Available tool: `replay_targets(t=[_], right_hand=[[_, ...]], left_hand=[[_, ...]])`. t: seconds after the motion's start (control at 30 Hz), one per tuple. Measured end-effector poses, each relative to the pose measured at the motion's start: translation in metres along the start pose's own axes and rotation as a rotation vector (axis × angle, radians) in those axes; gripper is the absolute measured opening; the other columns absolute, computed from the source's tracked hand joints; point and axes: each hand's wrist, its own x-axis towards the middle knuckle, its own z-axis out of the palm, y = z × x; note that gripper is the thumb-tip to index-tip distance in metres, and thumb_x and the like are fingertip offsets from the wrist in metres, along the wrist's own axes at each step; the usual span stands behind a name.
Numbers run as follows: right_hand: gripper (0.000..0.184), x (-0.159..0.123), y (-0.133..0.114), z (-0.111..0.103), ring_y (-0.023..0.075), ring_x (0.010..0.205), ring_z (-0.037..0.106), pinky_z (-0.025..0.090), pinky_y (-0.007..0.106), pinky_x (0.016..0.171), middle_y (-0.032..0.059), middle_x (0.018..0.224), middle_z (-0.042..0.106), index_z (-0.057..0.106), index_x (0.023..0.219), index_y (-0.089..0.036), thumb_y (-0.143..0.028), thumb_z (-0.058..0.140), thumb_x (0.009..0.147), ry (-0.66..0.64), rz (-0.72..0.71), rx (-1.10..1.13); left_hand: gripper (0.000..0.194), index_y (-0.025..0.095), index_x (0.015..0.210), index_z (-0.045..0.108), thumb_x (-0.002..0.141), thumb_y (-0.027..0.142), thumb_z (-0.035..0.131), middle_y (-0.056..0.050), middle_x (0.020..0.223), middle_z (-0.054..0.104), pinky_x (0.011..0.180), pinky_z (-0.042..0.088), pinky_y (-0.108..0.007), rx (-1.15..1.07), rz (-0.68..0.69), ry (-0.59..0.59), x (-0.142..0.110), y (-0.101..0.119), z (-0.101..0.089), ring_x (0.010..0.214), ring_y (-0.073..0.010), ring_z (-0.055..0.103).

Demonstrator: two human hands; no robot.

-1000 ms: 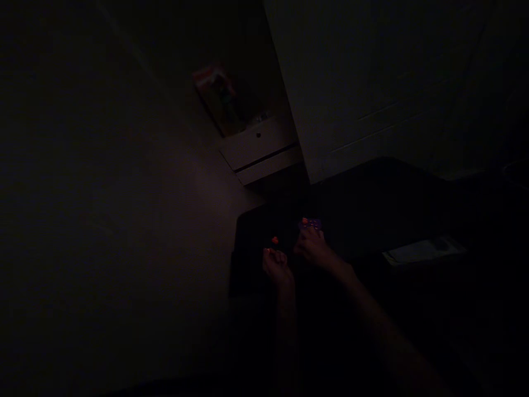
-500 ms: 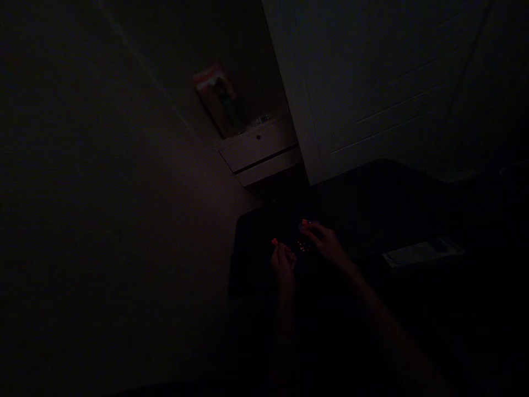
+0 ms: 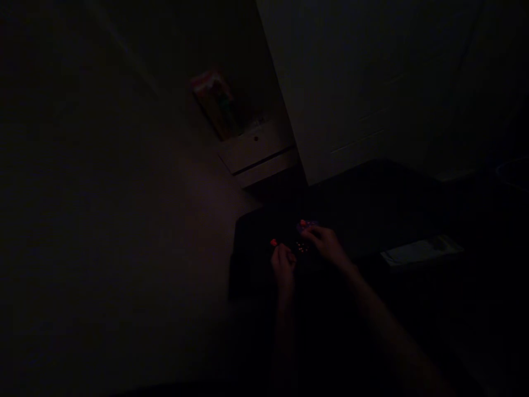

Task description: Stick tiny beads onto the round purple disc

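Observation:
The picture is very dark, so small details are lost. My left hand (image 3: 283,263) is closed over a dark table (image 3: 351,204), its fingers bent together. A small glowing red piece (image 3: 273,242) shows right at its fingertips; its kind cannot be made out. To the right, my right hand (image 3: 328,243) pinches the near edge of a small flat purplish thing (image 3: 312,224). A red spot (image 3: 303,223) lies on or against that thing. Between the two hands, several tiny reddish bits (image 3: 301,247) are scattered on the table.
A pale wall (image 3: 165,209) runs along the left. Behind the table stand a light panel (image 3: 351,82) and a drawer unit (image 3: 264,154) with a red-topped packet (image 3: 217,105) on it. At the right front edge lies a pale flat object (image 3: 421,251).
The view has shifted slightly and grown dimmer. Both hands keep nearly the same places, and more of the purplish thing shows above my right fingers.

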Motion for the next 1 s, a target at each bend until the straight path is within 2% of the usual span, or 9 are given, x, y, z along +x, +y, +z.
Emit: replay_targets(t=[0.23, 0.4, 0.5, 0.67, 0.8, 1.0], right_hand=[[0.032, -0.001, -0.009, -0.001, 0.0256, 0.104, 0.069, 0.05, 0.035, 0.092, 0.0077, 0.113, 0.074, 0.075, 0.088, -0.019, -0.05, 0.069, 0.085, 0.077, 0.029, 0.048], [0.037, -0.001, -0.01, 0.0, 0.0267, 0.095, 0.07, 0.052, 0.036, 0.086, 0.0084, 0.103, 0.075, 0.072, 0.078, -0.018, -0.055, 0.071, 0.083, 0.111, 0.027, 0.034], [0.037, -0.001, -0.008, 0.001, 0.0263, 0.099, 0.069, 0.051, 0.036, 0.089, 0.0077, 0.11, 0.074, 0.074, 0.084, -0.02, -0.056, 0.066, 0.087, 0.097, 0.025, 0.04], [0.045, 0.001, -0.001, -0.001, 0.0244, 0.083, 0.069, 0.052, 0.035, 0.079, 0.0092, 0.091, 0.074, 0.075, 0.092, -0.017, -0.056, 0.052, 0.093, 0.089, -0.013, -0.024], [0.045, 0.002, 0.0, -0.002, 0.0224, 0.078, 0.067, 0.051, 0.032, 0.071, 0.0093, 0.088, 0.073, 0.073, 0.098, -0.015, -0.053, 0.048, 0.093, 0.104, -0.033, -0.017], [0.041, 0.0, -0.008, 0.0, 0.0203, 0.075, 0.065, 0.049, 0.029, 0.068, 0.0076, 0.086, 0.072, 0.068, 0.079, -0.017, -0.057, 0.061, 0.088, 0.099, -0.019, -0.021]], left_hand=[[0.056, 0.015, 0.078, 0.053, 0.076, 0.068, 0.07, 0.004, 0.059, 0.044, 0.045, 0.027, -0.017, 0.004, 0.001, -0.005, 0.003, -0.002, -0.001, 0.049, -0.0063, 0.041], [0.054, 0.014, 0.077, 0.054, 0.08, 0.066, 0.068, 0.003, 0.059, 0.045, 0.049, 0.033, -0.017, 0.015, 0.026, -0.024, 0.001, -0.001, -0.001, 0.051, -0.0062, 0.042], [0.053, 0.014, 0.077, 0.054, 0.08, 0.066, 0.068, 0.003, 0.058, 0.045, 0.047, 0.031, -0.017, 0.028, 0.027, -0.029, 0.001, -0.001, -0.001, 0.051, -0.0067, 0.043], [0.055, 0.014, 0.076, 0.053, 0.075, 0.066, 0.073, 0.004, 0.059, 0.044, 0.045, 0.028, -0.017, -0.007, 0.017, -0.018, 0.004, -0.003, -0.001, 0.048, -0.0056, 0.041], [0.055, 0.014, 0.077, 0.055, 0.077, 0.068, 0.07, 0.004, 0.057, 0.044, 0.045, 0.027, -0.016, 0.025, 0.016, -0.013, 0.004, -0.004, -0.001, 0.049, -0.0064, 0.042], [0.056, 0.014, 0.076, 0.055, 0.077, 0.068, 0.07, 0.003, 0.057, 0.044, 0.047, 0.03, -0.017, 0.024, 0.017, -0.03, 0.002, -0.003, -0.002, 0.049, -0.0066, 0.042]])
